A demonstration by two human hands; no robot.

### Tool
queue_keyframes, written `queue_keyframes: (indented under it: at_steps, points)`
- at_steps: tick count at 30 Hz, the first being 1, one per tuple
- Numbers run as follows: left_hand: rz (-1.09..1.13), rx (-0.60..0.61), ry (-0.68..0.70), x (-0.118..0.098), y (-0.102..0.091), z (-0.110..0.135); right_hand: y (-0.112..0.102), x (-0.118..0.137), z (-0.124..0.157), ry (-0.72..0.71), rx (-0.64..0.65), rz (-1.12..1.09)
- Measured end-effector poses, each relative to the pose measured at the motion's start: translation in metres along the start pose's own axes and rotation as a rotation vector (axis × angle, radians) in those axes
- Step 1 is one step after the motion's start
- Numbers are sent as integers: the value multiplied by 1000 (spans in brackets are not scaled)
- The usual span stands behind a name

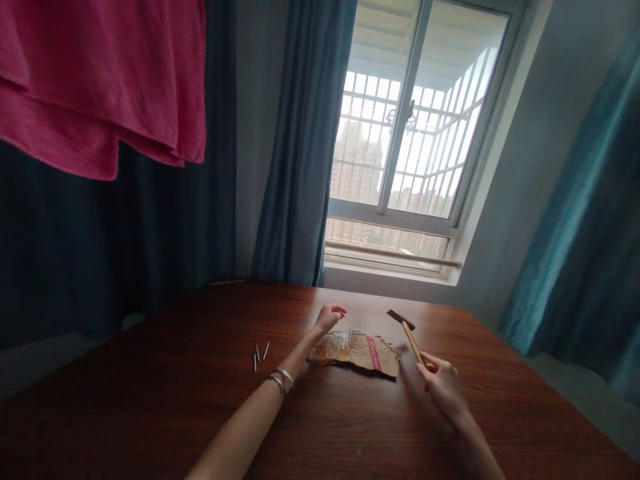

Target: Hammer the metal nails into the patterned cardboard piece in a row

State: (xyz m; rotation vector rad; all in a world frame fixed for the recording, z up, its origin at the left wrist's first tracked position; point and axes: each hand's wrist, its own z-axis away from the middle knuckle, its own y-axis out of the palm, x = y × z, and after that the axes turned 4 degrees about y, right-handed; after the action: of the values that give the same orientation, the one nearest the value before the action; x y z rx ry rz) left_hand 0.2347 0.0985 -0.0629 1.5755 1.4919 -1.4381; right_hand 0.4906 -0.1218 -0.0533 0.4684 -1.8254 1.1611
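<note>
My right hand (443,385) is wrapped round the wooden handle of a hammer (413,343), whose dark head is raised above the table to the right of a flat brown piece (345,355). That piece has ragged edges, many small dark dots and a pink-red band across it. A short row of thin nail-like pins (354,335) stands upright near its back edge, and more line its right side. Over its back left corner hovers my left hand (331,316), fingers loosely bent and pointing right, with nothing visible in them. Two bracelets circle the left wrist.
Three slim silvery metal pieces (257,355) lie on the brown wooden table (175,393), left of my left forearm. Behind the table are a blue curtain (295,167) and a barred window (400,133). A pink cloth (110,87) hangs at the upper left.
</note>
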Motion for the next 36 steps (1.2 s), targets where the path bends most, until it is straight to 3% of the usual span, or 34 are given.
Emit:
queue_keyframes:
  at_steps: [7,13,25,30,36]
  points:
    - [-245,285,11,17,-12,2,-15,-15,-16,-147,57,277]
    - [-280,387,48,14,-14,7,-11,-23,-16,-116,61,424]
    - [-347,385,9,13,-13,10,-10,-26,-20,-115,62,698]
    - [-356,352,29,11,-10,12,-9,-37,-20,-130,6,838]
    - [-418,256,59,4,-8,11,-5,-46,-16,-116,-40,857]
